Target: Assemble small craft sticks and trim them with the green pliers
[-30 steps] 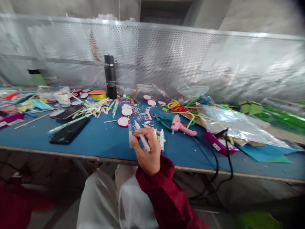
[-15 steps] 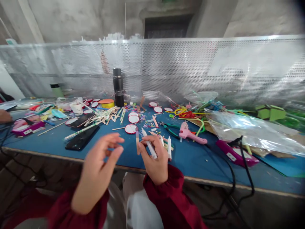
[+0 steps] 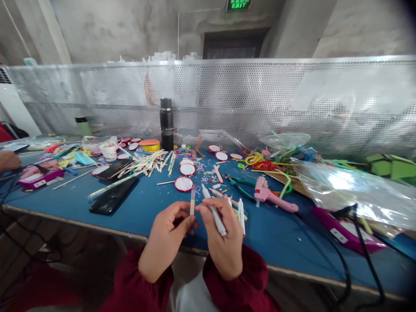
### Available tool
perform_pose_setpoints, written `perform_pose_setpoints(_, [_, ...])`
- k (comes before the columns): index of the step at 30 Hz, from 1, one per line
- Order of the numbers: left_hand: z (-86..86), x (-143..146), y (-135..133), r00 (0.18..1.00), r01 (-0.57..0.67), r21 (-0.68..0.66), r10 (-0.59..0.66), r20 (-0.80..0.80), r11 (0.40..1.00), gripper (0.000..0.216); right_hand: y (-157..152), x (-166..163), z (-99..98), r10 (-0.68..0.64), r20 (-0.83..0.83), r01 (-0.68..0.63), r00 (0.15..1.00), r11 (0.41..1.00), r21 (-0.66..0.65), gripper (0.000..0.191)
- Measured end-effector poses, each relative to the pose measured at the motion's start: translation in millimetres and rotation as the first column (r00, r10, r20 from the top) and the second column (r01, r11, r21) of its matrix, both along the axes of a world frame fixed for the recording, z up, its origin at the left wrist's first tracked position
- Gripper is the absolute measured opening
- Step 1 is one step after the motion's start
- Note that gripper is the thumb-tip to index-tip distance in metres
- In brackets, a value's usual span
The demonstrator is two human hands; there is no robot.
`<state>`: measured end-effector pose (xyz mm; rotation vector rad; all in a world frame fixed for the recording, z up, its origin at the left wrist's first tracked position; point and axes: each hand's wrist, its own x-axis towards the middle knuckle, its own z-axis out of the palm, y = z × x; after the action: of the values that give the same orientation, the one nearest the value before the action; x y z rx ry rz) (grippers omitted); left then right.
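- Maroon sleeves (image 3: 139, 286) are reaching over the near edge of the blue table (image 3: 146, 203).
- Left hand (image 3: 167, 238) is pinching the lower end of a purple-tipped wooden stick (image 3: 192, 204), which is standing nearly upright between both hands.
- Right hand (image 3: 227, 242) is gripping a white marker (image 3: 215, 213), fingertips hovering just beside the stick.
- Pink glue gun (image 3: 271, 197) is lying off to the right.
- Red-rimmed discs (image 3: 184, 184) are lying just beyond the stick.
- Black flask (image 3: 167, 126) is standing behind.

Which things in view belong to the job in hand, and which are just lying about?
Job in hand, judging by the grip:
- wooden stick, in the left hand
- white marker, in the right hand

Apparently just lying about:
- pink glue gun
- green-handled pliers
- black phone
- black bottle
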<state>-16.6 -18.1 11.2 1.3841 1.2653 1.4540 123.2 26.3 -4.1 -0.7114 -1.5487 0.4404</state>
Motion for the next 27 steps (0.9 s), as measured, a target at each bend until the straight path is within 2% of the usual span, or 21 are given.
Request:
perform_pose_setpoints(3, [-1.0,-0.1,7.2,0.997,-0.043,-0.059,0.046,0.058,0.997,0.029,-3.7,3.0,-2.3,0.022,-0.074,-0.018,0.997,0.999,0.047,0.025])
perform_pose_setpoints(5, [-0.4,0.2,11.3,0.995,-0.052,-0.072,0.058,0.084,0.996,0.03,-6.9,4.5,-3.9,0.015,-0.065,-0.008,0.998,0.995,0.101,0.03])
perform_pose_setpoints(8, [0.7,-0.3,14.4,0.993,-0.058,-0.069,0.064,0.094,0.996,0.029,-11.2,4.6,-3.7,-0.023,-0.002,0.023,1.0,0.992,0.128,0.026])
perform_pose_setpoints(13, [-1.9,-2.6,13.9,0.995,-0.047,-0.076,0.053,0.08,0.996,0.027,-10.9,1.1,0.2,-0.079,0.013,0.075,0.997,0.981,0.18,0.011])
perform_pose_setpoints(21, [-12.5,-3.5,12.8,1.0,-0.021,-0.008,0.021,0.006,1.0,0.021,-7.3,-1.7,1.9,-0.087,0.039,0.077,0.995,0.972,0.223,0.011])
perform_pose_setpoints(27, [-13.1,-4.3,12.1,1.0,-0.016,0.02,0.016,-0.015,1.0,0.021,-8.6,-3.7,5.1,-0.119,0.07,0.098,0.99,0.965,0.242,0.011])
